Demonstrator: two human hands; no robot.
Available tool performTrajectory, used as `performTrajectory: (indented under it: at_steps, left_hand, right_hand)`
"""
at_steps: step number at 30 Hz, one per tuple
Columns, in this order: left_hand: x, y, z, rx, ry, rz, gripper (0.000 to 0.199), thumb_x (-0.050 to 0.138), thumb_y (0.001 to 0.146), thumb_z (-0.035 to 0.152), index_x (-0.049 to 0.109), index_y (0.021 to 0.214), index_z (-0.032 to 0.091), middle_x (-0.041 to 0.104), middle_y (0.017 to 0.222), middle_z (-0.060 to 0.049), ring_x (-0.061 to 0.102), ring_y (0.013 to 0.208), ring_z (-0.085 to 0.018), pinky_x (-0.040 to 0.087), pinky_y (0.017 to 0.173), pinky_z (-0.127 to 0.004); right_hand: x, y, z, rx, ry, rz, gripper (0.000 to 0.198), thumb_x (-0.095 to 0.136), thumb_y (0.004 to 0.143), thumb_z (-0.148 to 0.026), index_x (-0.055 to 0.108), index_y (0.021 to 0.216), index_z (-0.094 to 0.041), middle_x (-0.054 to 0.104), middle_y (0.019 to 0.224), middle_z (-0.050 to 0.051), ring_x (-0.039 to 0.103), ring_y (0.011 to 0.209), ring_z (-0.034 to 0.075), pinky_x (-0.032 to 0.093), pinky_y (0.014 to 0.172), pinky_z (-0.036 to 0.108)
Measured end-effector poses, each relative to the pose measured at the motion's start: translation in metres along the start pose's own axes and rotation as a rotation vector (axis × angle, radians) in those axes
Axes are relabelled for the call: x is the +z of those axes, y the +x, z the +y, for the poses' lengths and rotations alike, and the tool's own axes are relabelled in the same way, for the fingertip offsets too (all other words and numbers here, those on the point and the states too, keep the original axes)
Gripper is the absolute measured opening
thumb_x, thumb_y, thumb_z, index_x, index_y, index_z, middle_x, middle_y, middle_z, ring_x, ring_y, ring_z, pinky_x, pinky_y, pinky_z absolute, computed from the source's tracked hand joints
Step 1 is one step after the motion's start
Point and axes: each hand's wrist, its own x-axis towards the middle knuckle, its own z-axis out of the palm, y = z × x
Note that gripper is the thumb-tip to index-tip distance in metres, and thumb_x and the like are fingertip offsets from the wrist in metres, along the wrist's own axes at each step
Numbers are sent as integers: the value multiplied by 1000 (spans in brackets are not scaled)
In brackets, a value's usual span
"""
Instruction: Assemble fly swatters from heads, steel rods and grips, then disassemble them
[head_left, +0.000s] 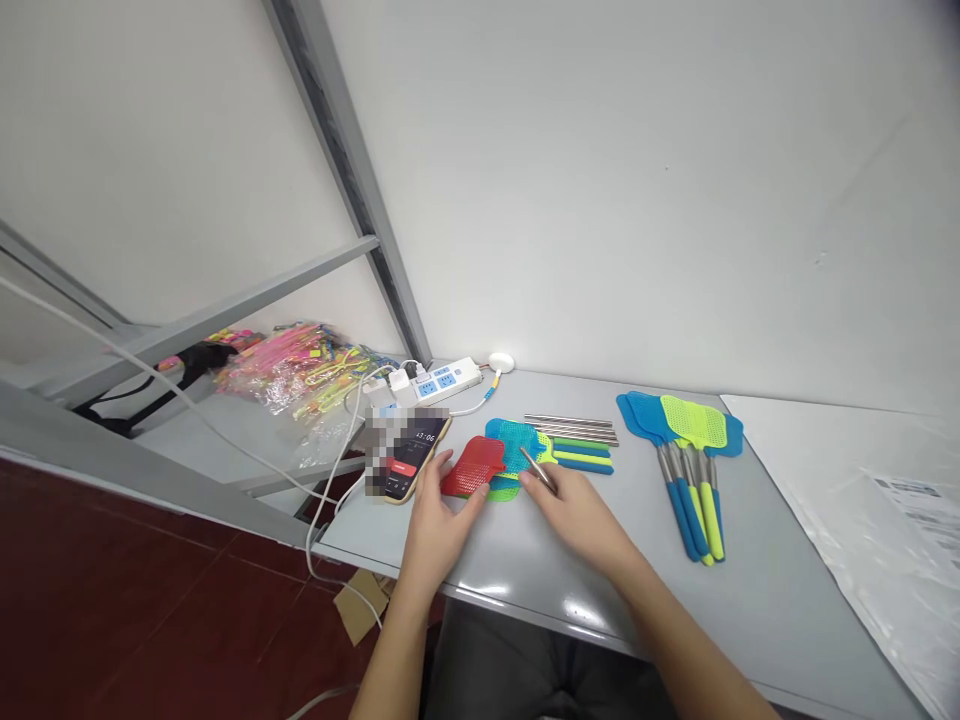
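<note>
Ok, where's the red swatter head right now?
In the head view, the red swatter head is in the left hand, overlapping the left side of the blue and green heads, with the phone to its left.

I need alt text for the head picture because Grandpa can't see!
A person's left hand holds a red fly swatter head and the right hand a metal rod, above a gray table. Nearby lie other swatter heads, handles and metal rods; blue and yellow fly swatters are to the right, a phone and power strip left.
</note>
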Motion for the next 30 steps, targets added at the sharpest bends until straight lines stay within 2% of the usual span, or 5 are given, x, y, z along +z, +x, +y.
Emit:
performTrajectory:
  at_steps: [7,13,19,26,30]
  left_hand:
    - [1,-9,9,44,-62,14,68,75,75,38,44,133,24,47,138,-12,45,129,-30,35,108,-50]
    - [37,-40,46,-59,-625,504,61,68,84,40,35,134,33,34,149,-10,41,133,-24,40,105,-42]
    - [75,-54,84,-445,-1235,-20,43,57,90,48,61,119,17,61,128,-15,56,122,-26,45,101,-39]
    - [54,-26,98,-415,-1290,72,37,62,89,41,65,114,14,72,107,-13,66,108,-26,47,98,-41]
    - [42,-21,102,-388,-1246,112,40,64,87,42,64,113,12,74,91,-11,72,92,-26,50,92,-42]
  right_hand:
    - [20,35,-9,0,193,-101,34,56,82,-40,51,55,-20,53,52,-2,44,49,12,32,50,25]
    - [-3,11,-16,54,457,-48,36,49,88,-54,47,76,-20,49,55,-7,21,37,5,18,36,21]
    - [-12,-14,-27,22,550,-146,33,57,88,-49,49,75,-20,46,56,-8,33,44,7,26,42,20]
    - [-22,-38,-29,-80,96,-45,23,50,94,-44,56,106,-25,63,81,-1,55,71,17,40,65,29]
    - [-23,-48,-25,-144,-72,-61,26,36,100,-41,57,94,-25,65,83,1,58,74,19,39,65,30]
